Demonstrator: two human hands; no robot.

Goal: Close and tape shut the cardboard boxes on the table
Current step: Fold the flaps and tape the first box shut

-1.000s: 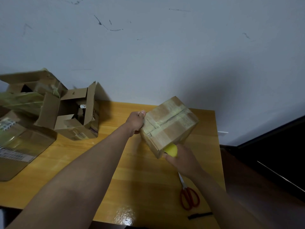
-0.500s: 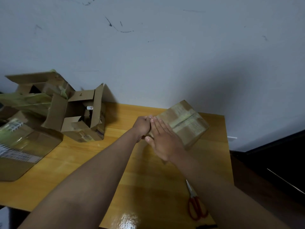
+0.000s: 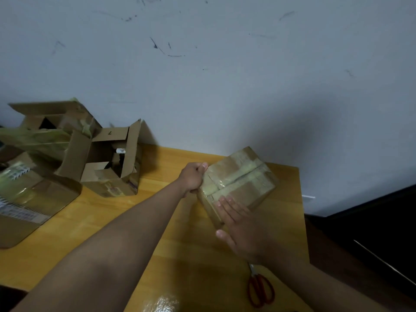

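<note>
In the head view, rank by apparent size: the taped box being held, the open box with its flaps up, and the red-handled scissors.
1. Open box, slightly larger, though close to the next.
2. Taped box; it is tilted, so this order is unsure.
3. Red-handled scissors, clearly smallest.

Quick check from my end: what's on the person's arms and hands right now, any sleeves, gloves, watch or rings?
Nothing worn shows. The left hand and right hand are bare, with no gloves, and no rings show on the visible fingers. Both forearms are uncovered as far back as the frame edge, with no sleeve cuff, watch or wristband in view. Short, unpainted fingernails show on the right hand's fingers.
</note>
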